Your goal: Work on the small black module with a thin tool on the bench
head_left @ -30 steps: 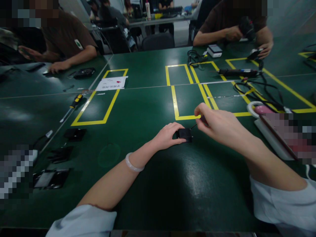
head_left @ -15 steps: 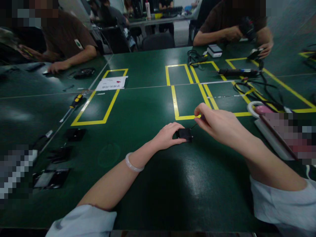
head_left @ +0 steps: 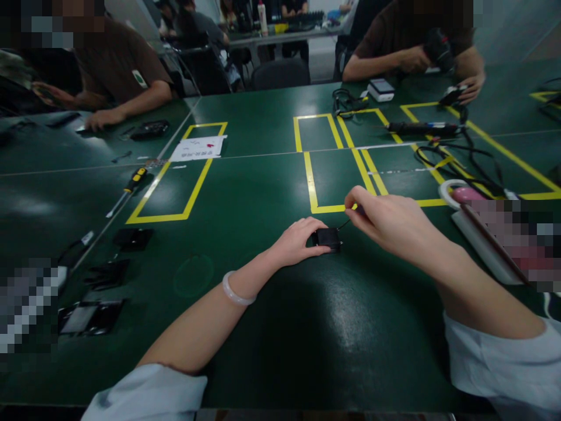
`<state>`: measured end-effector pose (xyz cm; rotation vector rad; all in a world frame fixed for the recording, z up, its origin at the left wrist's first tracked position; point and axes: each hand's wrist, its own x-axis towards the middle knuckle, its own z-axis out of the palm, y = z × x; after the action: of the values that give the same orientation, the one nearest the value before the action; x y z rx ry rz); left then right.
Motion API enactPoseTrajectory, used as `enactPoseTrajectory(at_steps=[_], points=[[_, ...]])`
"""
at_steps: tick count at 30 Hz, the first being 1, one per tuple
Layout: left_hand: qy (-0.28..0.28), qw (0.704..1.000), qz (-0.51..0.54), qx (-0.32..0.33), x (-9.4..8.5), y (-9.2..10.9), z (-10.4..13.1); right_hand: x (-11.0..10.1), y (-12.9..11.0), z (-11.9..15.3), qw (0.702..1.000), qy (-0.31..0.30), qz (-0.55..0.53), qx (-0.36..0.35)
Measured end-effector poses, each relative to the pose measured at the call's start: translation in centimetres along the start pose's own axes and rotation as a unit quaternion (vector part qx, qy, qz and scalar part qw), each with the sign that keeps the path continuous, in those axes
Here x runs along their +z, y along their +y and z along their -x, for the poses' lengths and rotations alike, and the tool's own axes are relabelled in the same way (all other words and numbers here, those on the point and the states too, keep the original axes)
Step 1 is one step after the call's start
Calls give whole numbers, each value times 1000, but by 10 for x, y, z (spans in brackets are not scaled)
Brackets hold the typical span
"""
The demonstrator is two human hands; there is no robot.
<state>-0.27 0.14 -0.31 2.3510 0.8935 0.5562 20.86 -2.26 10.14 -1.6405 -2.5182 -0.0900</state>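
My left hand (head_left: 302,241) grips a small black box (head_left: 328,238) on the green table, thumb on the near side and fingers on the far side. Small bright metal bits stick out at the box's right end. Just right of it, my right hand (head_left: 381,219) is closed in a pinch on a thin dark rod (head_left: 345,224). The rod slants down from my fingertips to the box's far right corner. Most of it is hidden in my hand, and I cannot tell if it is a tool or a wire.
Black parts (head_left: 131,238) and a bagged item (head_left: 92,317) lie at left, near a yellow-black screwdriver (head_left: 135,180). Yellow tape frames (head_left: 188,217) mark the table. Right are cables (head_left: 473,158) and a tape roll (head_left: 449,193). Two people sit opposite, one with a power drill (head_left: 439,49).
My right hand has shifted very slightly, with the thin rod still in its pinch. My left hand and the black box stay in place.
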Motion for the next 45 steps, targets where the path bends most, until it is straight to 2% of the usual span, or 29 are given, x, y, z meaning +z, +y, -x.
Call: enactPoseTrajectory(at_steps=[8, 19, 27, 45], points=[[2, 1000, -1, -1, 0, 0, 0, -1, 0, 1, 1000, 8, -22, -11], [-3, 1000, -9, 0, -1, 1, -1, 0, -1, 0, 1000, -4, 19, 6], [-2, 1000, -4, -1, -1, 1, -1, -3, -3, 1, 1000, 6, -26, 3], [-3, 1000, -5, -4, -2, 3, 0, 2, 2, -1, 999, -7, -32, 3]])
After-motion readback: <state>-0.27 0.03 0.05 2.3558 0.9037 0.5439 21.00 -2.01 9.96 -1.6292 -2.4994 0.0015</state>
